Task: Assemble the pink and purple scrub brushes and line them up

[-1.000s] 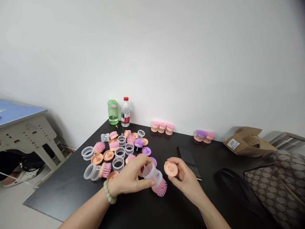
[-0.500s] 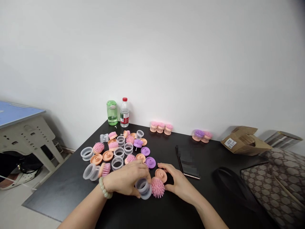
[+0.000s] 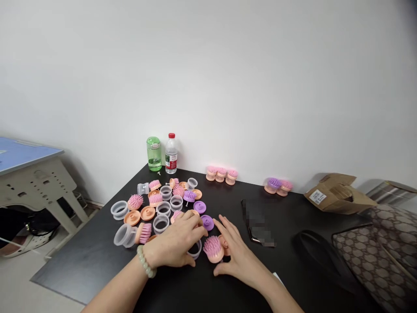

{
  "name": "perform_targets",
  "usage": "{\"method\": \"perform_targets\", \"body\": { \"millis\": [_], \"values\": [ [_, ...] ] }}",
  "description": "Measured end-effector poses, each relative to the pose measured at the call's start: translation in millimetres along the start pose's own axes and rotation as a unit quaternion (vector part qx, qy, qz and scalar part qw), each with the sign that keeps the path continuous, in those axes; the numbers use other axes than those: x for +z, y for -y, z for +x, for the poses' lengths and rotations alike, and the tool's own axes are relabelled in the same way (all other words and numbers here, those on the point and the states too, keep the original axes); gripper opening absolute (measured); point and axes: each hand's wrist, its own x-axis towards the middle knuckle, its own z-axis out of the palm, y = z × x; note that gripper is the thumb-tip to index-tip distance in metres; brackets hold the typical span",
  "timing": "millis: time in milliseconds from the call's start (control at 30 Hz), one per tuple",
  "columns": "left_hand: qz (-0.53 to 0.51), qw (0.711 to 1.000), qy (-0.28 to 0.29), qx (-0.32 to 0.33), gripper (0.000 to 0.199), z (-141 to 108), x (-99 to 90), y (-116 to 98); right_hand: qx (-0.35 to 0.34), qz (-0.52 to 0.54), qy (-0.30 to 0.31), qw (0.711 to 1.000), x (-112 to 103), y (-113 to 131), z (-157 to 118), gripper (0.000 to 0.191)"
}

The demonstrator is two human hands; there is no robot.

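My left hand [image 3: 177, 241], with a beaded bracelet at the wrist, reaches over the near edge of the parts with thumb and fingers apart. Under it shows a clear plastic ring [image 3: 196, 249], partly hidden by the fingers. My right hand [image 3: 235, 254] curves open around a pink-bristled brush head [image 3: 213, 249] and a peach disc [image 3: 224, 244], which it partly covers. Just beyond the hands lies a purple disc [image 3: 207, 222]. Leftward spread several clear rings [image 3: 160, 224], peach discs [image 3: 132, 218] and pink brush heads [image 3: 135, 201], plus a purple brush head [image 3: 189, 196].
Assembled brushes [image 3: 220, 174] stand by the wall, with a purple-and-pink pair [image 3: 272, 185] farther right. A green bottle [image 3: 154, 154] and a red-capped water bottle [image 3: 171, 154] stand behind the parts. Rightward are a blurred-out dark flat object [image 3: 257, 221], a paper bag [image 3: 339, 193] and a patterned bag [image 3: 378, 252].
The clear ring by my left hand has moved down and is now more covered. The pink brush head has turned and shifted slightly left; my right hand has closed in over the peach disc.
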Motion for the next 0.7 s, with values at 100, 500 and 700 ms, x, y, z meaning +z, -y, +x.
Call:
{"method": "perform_targets", "body": {
  "millis": [100,500,700],
  "values": [
    [0.020,1.000,-0.005,0.003,0.071,1,6.3,0,0.014,-0.010,0.011,1.000,7,3,4,0.115],
    [0.134,0.984,-0.062,-0.102,0.075,9,28.4,16,-0.065,-0.117,-0.020,0.991,26,2,58,0.075],
    [0.130,0.979,-0.099,-0.123,0.082,8,30.6,18,-0.043,-0.097,-0.051,0.993,23,4,83,0.079]
  ]
}}
